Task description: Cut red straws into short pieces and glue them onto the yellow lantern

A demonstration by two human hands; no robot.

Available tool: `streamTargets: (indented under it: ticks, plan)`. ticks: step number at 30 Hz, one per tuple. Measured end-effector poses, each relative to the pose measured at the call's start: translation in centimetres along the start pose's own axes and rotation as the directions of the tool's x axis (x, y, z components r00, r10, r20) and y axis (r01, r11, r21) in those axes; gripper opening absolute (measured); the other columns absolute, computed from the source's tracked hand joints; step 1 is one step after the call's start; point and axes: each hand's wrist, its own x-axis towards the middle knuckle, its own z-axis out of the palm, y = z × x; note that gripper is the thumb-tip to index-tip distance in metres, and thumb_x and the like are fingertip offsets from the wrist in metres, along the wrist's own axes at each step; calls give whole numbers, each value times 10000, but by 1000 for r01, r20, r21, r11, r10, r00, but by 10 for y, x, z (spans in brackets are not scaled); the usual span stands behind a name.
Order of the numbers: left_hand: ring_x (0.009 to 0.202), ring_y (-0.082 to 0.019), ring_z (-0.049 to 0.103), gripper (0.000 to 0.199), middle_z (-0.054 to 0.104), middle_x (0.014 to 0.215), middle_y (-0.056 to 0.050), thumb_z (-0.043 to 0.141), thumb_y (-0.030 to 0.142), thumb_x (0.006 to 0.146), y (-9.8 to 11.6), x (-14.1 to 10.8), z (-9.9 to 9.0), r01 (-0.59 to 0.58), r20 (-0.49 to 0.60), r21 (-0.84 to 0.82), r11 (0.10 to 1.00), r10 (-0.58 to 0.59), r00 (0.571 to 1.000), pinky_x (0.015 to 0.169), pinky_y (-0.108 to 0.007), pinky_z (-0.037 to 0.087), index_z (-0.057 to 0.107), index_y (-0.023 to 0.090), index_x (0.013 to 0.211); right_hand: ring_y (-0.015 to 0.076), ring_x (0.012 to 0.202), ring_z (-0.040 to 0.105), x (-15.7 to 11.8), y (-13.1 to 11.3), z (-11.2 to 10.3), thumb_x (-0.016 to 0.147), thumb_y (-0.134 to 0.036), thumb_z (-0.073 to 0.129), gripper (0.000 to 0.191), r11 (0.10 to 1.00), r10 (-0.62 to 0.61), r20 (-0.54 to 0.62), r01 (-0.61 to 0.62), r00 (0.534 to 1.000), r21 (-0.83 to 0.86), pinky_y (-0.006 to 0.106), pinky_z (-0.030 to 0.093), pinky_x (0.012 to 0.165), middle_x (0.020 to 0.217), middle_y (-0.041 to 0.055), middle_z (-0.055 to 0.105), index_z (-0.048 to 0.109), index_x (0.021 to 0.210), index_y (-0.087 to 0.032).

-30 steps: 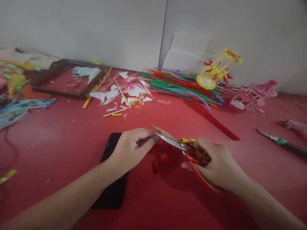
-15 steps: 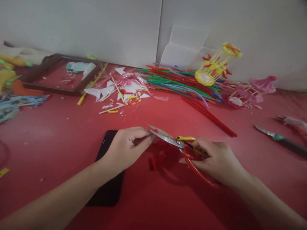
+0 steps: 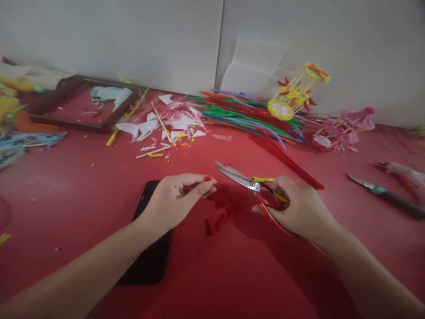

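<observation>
A small red piece [image 3: 208, 178] is held in the left hand [image 3: 181, 197], pinched between thumb and fingertip above the table [image 3: 206, 283], well in from its far edge. By the right hand [image 3: 299, 208], the red handles of the scissors [image 3: 247, 182] are gripped, with the blades slightly parted and pointed toward the left hand, apart from the red piece. A yellow tube [image 3: 263, 179] is seen beside the pivot; whether it belongs to the scissors cannot be told.

The red piece is judged to be light, soft and easily dropped, best taken by its sides with the fingertips. The scissors should feel stiff and heavier, and are best held by the handles.

More red bits [image 3: 215, 223] are scattered on the table below the hands. Toward the table's far edge, to the left, scraps and a pale blue item [image 3: 108, 93] are enclosed by a brown frame [image 3: 73, 124]. Clear plastic [image 3: 195, 113] is crumpled farther right; whether anything is contained in it cannot be told.
</observation>
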Motion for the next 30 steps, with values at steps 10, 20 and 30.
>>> streamTargets:
  ticks: [10,20,30]
  plan:
    - [1010,-202,671,166,753,1081,-38,641,312,871,21,6,-14,-381,-14,409,829,424,906,948,-264,470,793,251,900,171,535,573,4,0,-3,735,-693,584,480,982,5,-120,-27,993,-189,247,299,493,660,10,623,505,816,-227]
    - [766,-115,632,102,739,853,-25,803,286,726,19,13,7,194,17,-566,801,-224,974,693,-216,504,774,191,745,192,507,557,5,34,-7,751,-616,636,403,935,266,65,-241,962,-259,254,287,460,600,9,602,526,768,-229]
    - [711,-104,631,134,695,763,-15,831,221,688,15,9,32,306,206,-749,588,-233,950,670,-206,548,745,130,735,202,888,616,-3,-13,-4,936,-162,488,175,910,-393,-79,400,916,109,370,505,830,973,70,676,655,983,-188]
